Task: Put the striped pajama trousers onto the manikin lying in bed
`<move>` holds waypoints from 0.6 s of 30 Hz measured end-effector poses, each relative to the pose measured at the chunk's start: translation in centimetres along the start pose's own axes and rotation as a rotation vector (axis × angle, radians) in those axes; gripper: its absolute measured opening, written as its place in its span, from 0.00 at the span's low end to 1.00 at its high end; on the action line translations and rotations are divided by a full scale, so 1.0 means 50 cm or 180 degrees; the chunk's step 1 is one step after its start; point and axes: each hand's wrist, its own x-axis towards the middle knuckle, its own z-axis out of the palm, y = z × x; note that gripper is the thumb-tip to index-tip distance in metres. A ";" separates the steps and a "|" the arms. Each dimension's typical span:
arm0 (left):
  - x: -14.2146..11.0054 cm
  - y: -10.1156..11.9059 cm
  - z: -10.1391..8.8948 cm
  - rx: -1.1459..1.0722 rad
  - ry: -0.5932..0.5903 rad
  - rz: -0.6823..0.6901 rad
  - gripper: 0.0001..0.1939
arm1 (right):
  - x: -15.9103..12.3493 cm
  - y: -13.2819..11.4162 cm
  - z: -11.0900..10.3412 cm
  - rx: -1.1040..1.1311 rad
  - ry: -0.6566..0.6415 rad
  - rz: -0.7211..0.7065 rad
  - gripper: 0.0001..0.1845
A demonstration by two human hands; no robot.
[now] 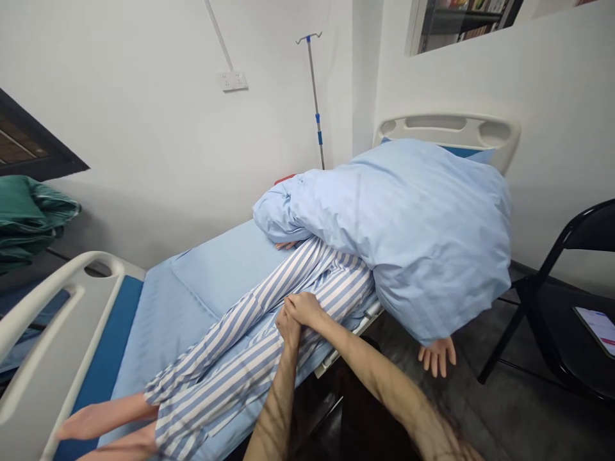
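Over striped trousers (pixel 225 374) containing legs (pixel 115 411), our left hand (pixel 289 326) and right hand (pixel 305 308) were closed together; whether they gripped fabric, we couldn't tell.

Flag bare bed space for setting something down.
Bare: wall-side sheet, between striped trousers, bunched quilt and footboard. Crowded: head half, under the quilt; near side, with the trousers, left hand and right hand.

Honestly can't read a single word or number from my end. The phone (pixel 597 328) on the black chair (pixel 552 315) has its screen lit, with blue and pink patches, but any text is way too tiny for me. Same deal with the shelf (pixel 454 22) up top right: whatever's printed there is just blur.
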 end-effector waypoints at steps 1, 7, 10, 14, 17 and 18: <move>-0.002 0.003 0.001 -0.0056 -0.0065 -0.0048 0.16 | 0.001 0.005 -0.013 -0.0251 -0.0074 -0.0157 0.15; -0.011 0.014 0.006 -0.0209 -0.0067 -0.0113 0.21 | -0.012 0.064 -0.030 -0.0289 -0.0037 -0.0046 0.17; -0.006 0.031 0.011 -0.0376 -0.0001 -0.0207 0.21 | -0.011 0.083 -0.022 0.0295 0.0233 0.0184 0.22; 0.006 0.073 0.039 -0.0703 0.0057 -0.0157 0.21 | -0.001 0.098 -0.025 0.1231 0.0498 0.0260 0.25; 0.005 0.100 0.069 -0.0280 0.0014 -0.0026 0.20 | 0.005 0.107 -0.025 0.1649 0.0630 0.0333 0.24; 0.002 0.104 0.077 -0.0096 -0.0017 0.0042 0.19 | 0.006 0.109 -0.024 0.1729 0.0660 0.0364 0.24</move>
